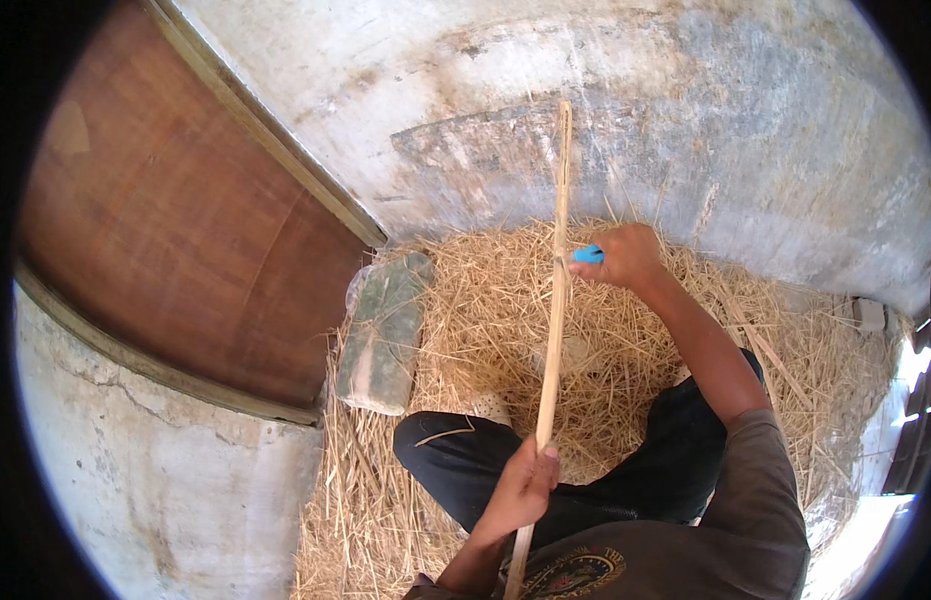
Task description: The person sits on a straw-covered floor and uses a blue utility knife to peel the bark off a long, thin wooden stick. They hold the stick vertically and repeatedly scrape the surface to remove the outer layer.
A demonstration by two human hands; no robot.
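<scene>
A long, pale strip (pixel 552 350) of what looks like split bamboo runs upward from my lap and leans slightly right. Its far end stands out in front of the wall. My left hand (pixel 526 487) is closed around the lower part, close to my body. Further up, my right hand (pixel 627 256) grips a small blue-handled tool (pixel 588 255), its front end against the strip's right side. The tool's working end is too small to make out clearly. My dark-trousered legs (pixel 455 455) are bent on either side of the strip.
Loose straw (pixel 485 300) covers the floor around me. A greenish stone-like block (pixel 385 330) lies left of my knee. Beyond it is a brown wooden panel (pixel 185 220) in a frame. A stained plaster wall (pixel 745 130) closes off the far side.
</scene>
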